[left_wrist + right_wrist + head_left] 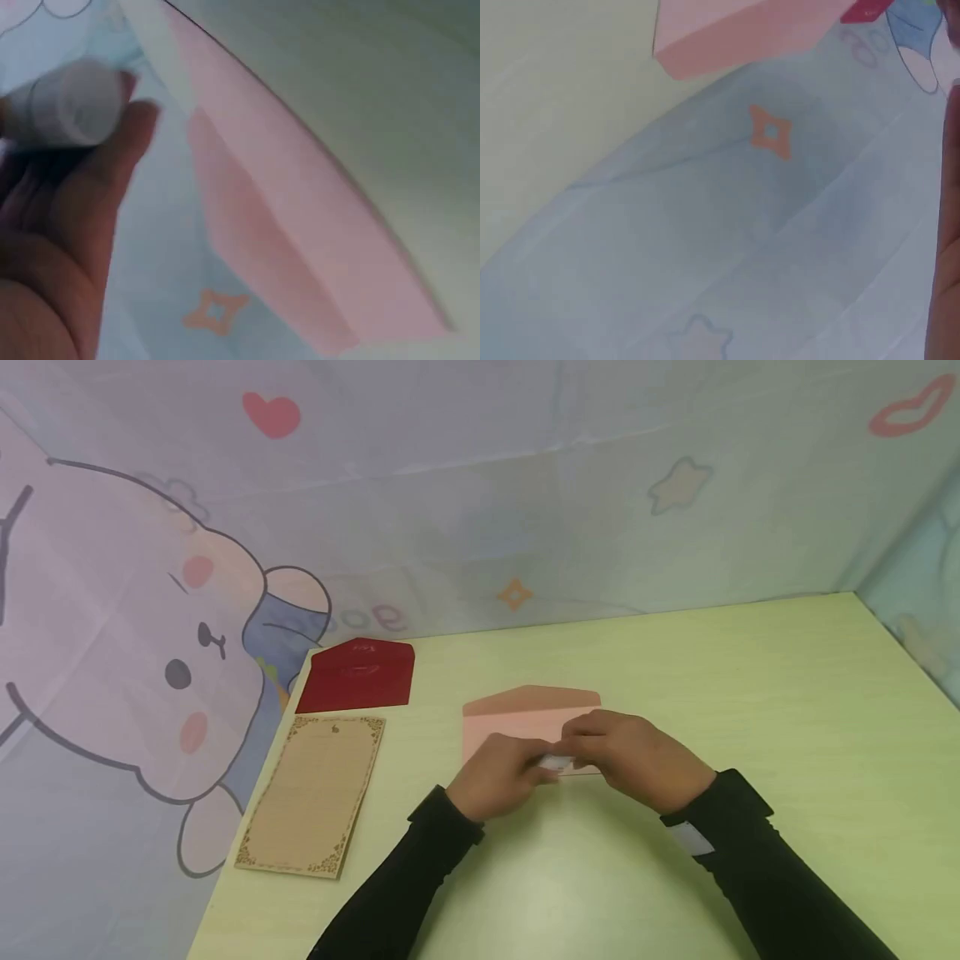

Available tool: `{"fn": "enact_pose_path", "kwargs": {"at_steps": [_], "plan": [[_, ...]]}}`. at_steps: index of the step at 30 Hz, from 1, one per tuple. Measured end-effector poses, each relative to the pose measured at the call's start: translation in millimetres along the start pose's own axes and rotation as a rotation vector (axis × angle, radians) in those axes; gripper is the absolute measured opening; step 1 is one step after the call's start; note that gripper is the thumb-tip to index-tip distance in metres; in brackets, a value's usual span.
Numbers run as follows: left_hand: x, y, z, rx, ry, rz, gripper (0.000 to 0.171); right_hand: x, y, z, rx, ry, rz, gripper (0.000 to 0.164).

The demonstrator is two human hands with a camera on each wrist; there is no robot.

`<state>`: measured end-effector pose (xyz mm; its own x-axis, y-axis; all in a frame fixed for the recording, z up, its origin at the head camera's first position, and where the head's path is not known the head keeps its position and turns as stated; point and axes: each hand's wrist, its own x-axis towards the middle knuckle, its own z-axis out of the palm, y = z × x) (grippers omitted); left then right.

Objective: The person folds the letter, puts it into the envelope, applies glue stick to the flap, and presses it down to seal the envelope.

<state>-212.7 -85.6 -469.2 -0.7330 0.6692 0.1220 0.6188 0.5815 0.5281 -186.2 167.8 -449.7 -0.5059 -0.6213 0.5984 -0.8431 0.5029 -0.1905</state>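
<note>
Both hands meet over the pink envelope [498, 727], which lies with its flap opened away from me. Between them is a small white tube [555, 762], like a glue stick, held above the envelope's near edge. My left hand [498, 781] grips it from the left, thumb along the near side. In the left wrist view the round end of the white tube [71, 105] shows beyond the thumb. My right hand [637, 758] pinches the tube's other end with curled fingers. Only a strip of the right hand [946, 240] enters the right wrist view.
A dark red envelope [358, 681] lies at the table's back left corner, flap raised. Nearer along the left edge sits a stack of brown letter paper [311, 797] with an ornate border. A printed cloth [465, 543] hangs behind the pale table [750, 710].
</note>
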Motion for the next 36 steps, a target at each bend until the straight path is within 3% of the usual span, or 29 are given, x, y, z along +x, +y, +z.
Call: {"fn": "enact_pose_path", "kwargs": {"at_steps": [3,6,12,15,18,22,26,33,36], "plan": [[-2.1,-6.1,-1.4,-0.057,-0.044,-0.020,0.007,-3.3,3.5,-18.5,0.031,0.093,0.013,0.061],[0.1,-9.7,-2.2,-0.134,-0.022,-0.044,0.007,-5.4,7.9,-34.7,0.086,0.124,0.148,0.056],[1.6,-14.3,-1.8,-0.323,0.047,-0.154,0.025,-18.3,35.3,-38.2,0.091,-0.055,0.545,0.030],[1.1,-17.9,-0.8,-0.407,0.111,-0.189,0.031,-31.3,56.6,-32.1,0.080,-0.161,0.715,0.029],[1.3,-21.7,0.5,-0.456,0.173,-0.239,0.028,-43.8,72.4,-25.2,0.071,-0.227,0.827,0.031],[3.7,-24.4,2.3,-0.501,0.207,-0.292,0.026,-54.4,83.6,-19.1,0.061,-0.251,0.895,0.026],[5.9,-24.2,3.7,-0.534,0.211,-0.296,0.026,-59.1,88.7,-16.5,0.030,-0.272,0.910,0.030],[3.2,-19.3,4.8,-0.586,0.210,-0.319,0.024,-61.7,89.2,-15.3,0.010,-0.338,0.941,0.058],[1.6,-18.1,6.3,-0.639,0.226,-0.352,0.022,-52.3,77.2,-15.6,0.014,-0.289,0.898,0.071]]}}
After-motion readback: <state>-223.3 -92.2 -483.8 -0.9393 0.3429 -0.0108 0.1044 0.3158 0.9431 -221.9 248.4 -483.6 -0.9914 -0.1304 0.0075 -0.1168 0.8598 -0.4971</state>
